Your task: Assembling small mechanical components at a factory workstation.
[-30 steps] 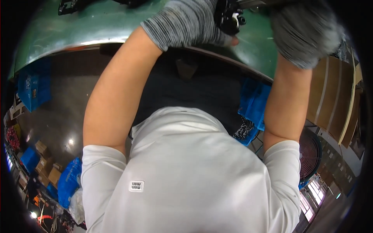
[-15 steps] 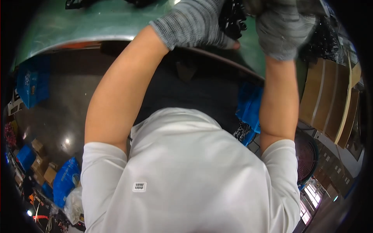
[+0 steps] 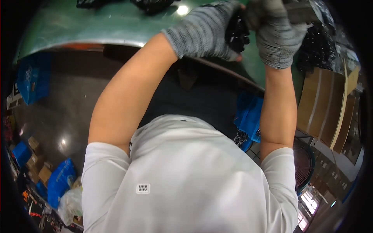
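Note:
My left hand [image 3: 208, 29], in a grey knitted glove with bare fingertips, is closed on a glossy black plastic part [image 3: 237, 35] with a notched edge. The part is held over the green tabletop [image 3: 97, 25]. Just right of it, my right hand [image 3: 279, 40], gloved in grey too, is closed with its fingers at the top edge of the view. A dark grey blocky object [image 3: 303, 11] shows at that hand; blur hides its kind and how it is gripped.
More black parts [image 3: 151, 4] lie at the table's far side. Clear bags of black pieces [image 3: 318, 46] stand at the right, above cardboard boxes [image 3: 322, 101]. Blue crates [image 3: 248, 116] are below the table edge. A fan [image 3: 303, 165] stands at right; blue bags [image 3: 62, 180] and cartons lie at left.
The view has shifted, so more tabletop shows at the top. Both hands appear slightly lower, the left one a little further right. The black part remains in my left hand.

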